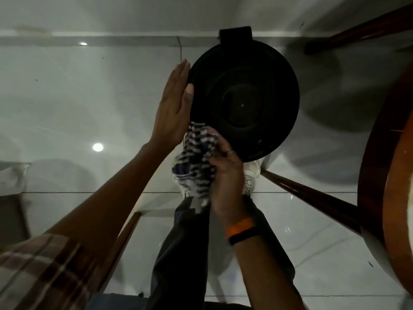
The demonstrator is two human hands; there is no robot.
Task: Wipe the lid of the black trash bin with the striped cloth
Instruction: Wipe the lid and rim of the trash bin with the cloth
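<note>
Gripping the bunched striped cloth [197, 162] in closed fingers, the right hand [225, 175] presses it to the near-left rim of the round black lid [243, 95]; unwiped surface lies ahead and right; the left hand [174, 104], flat and open, braces the lid's left edge.

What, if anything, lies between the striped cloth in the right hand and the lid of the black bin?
Nothing visible does. The right hand grips the striped cloth at the near-left edge of the lid, whose top is bare. The left hand lies flat against the lid's left rim, beside the cloth's path rather than across it.
</note>
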